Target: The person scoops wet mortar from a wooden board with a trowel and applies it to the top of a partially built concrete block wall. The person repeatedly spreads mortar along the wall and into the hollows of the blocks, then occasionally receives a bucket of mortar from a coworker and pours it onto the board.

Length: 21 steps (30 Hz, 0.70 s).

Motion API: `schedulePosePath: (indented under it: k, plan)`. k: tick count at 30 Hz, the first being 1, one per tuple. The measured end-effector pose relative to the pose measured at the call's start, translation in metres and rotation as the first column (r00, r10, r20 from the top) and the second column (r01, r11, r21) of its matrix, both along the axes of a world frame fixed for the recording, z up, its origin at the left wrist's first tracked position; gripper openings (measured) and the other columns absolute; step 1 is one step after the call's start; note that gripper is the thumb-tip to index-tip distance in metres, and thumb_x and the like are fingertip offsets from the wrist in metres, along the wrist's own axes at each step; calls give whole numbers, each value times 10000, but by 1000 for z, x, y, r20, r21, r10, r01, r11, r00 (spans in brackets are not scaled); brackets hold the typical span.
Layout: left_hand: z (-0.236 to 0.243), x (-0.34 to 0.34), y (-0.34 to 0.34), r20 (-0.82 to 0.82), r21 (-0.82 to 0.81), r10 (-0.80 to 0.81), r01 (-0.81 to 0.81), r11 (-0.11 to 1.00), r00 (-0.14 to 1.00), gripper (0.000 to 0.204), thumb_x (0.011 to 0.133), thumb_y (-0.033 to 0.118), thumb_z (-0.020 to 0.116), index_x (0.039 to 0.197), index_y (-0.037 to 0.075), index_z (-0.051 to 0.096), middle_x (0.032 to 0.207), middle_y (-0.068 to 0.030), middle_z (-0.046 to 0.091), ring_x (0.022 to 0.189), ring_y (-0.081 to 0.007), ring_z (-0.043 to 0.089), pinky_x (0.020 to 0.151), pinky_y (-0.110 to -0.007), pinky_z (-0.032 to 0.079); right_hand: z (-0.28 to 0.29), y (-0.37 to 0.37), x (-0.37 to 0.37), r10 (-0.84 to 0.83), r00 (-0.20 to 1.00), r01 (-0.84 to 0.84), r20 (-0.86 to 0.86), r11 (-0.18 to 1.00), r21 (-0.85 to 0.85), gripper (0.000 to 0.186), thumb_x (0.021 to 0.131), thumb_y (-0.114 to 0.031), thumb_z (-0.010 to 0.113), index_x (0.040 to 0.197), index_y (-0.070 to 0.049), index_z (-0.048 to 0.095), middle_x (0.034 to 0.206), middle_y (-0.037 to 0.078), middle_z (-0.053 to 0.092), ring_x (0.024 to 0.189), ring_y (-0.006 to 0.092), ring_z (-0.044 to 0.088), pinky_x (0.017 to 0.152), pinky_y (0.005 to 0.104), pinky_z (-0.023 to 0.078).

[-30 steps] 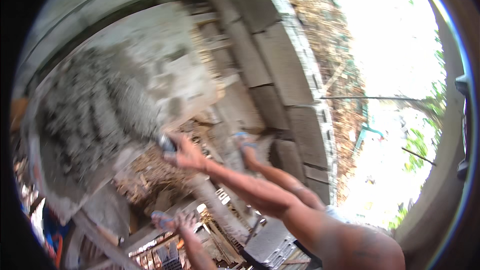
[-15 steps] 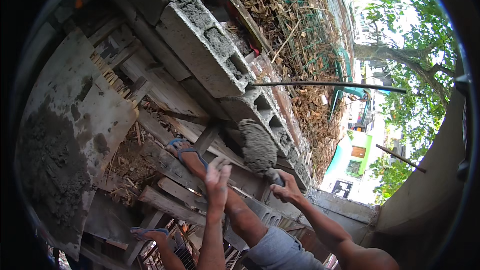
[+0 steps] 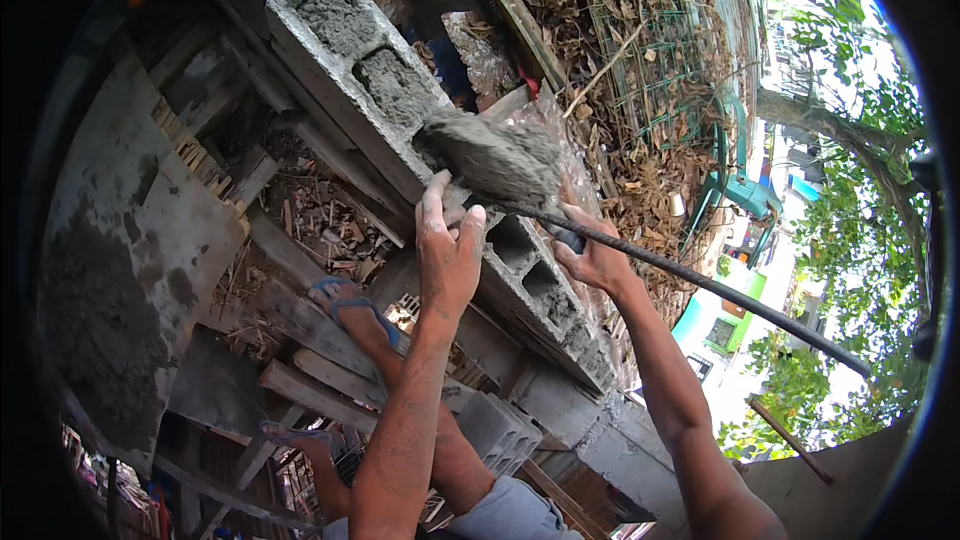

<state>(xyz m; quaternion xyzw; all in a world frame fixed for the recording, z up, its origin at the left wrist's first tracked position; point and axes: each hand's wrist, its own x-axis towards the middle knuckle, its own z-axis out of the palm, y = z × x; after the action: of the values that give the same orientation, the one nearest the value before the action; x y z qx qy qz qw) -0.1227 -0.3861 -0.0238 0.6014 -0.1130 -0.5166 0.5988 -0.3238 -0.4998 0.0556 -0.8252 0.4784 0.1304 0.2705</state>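
Observation:
My right hand (image 3: 597, 255) is closed round the handle of a trowel (image 3: 568, 235). Wet grey mortar (image 3: 500, 158) is heaped over its blade, blurred by motion, at the top of the hollow-block wall (image 3: 405, 155), by the end of the upper course. My left hand (image 3: 450, 260) is just below the mortar at that block's end corner, fingers apart, fingertips at the block's edge; whether they press on it I cannot tell. A steel bar (image 3: 690, 278) rises from the wall and passes between the hands. Mortar fills several upper-course cavities, while lower-course cavities (image 3: 512, 245) gape beside my right hand.
A board (image 3: 200, 220) with a mound of mortar (image 3: 95, 310) lies at left. My sandalled feet are on rough planks (image 3: 320, 340). Loose blocks (image 3: 495, 430) sit below the wall. Dry leaves and wire mesh (image 3: 640, 70) lie beyond it; another bar (image 3: 790, 440) juts out at right.
The loaded trowel has gone from beside the lower course up onto the wall top at the upper block's end. My left hand has risen from above my leg to the block's edge.

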Motion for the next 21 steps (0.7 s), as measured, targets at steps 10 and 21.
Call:
schedulePosePath:
  k: [10,21]
  plan:
    - [0,15,-14,195,166,-79,47,985,978,660,877,27,604,1476,33,326,1327,-260,437,1218,-402,478,1034,-449,401,-1,48,-18,129,992,-127,-13,941,-315,552,678,-88,707,1226,-88,636,934,173,675,782,388,656,711,424,542]
    - [11,-32,5,157,195,35,-66,979,987,590,877,19,592,1420,-1,363,1332,-252,429,1138,-360,545,953,-422,470,5,105,-62,-54,991,2,-123,922,-388,527,648,-62,739,1166,-121,660,978,140,672,846,336,671,720,416,550]
